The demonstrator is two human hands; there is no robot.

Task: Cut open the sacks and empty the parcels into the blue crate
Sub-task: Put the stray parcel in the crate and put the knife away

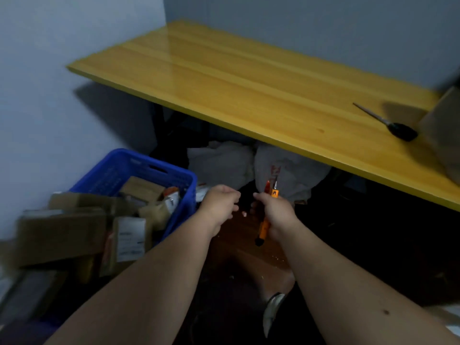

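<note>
R hand [275, 210]: clamped round an orange utility knife [266, 217], blade end up toward 12, black butt sticking out below the fist toward 6.
L hand [220, 204]: fingers curled in, close to a fist; nothing visible in it, can't tell if it pinched anything. Sat just beside the R hand at its 9, small gap btwn knuckles.
Blue crate [174, 173]: on floor at 9 of the hands, w/ its near-right corner just beside the L wrist. Already heaped w/ parcels [143, 189], brown boxes up to the rim.
Overflow: bigger cartons [62, 232] piled at the crate's 7–8 side, one w/ a white label [130, 239]; blurred, can't tell if they lay in or over the rim.
Sacks [221, 165]: pale, crumpled, under the table at 12 of the hands; second one [291, 173] at 1, right behind the blade tip.
Table [249, 95]: yellow wood top, front edge ran diagonally from 10 to 4, overhanging the sacks. Top mostly bare.
On table: black-handled tool [388, 122] near the 3 end, beside a cardboard box [445, 135].
Open room: dark floor strip [239, 235] btwn crate and table legs, below the hands; walls closed 9 and 12.
</note>
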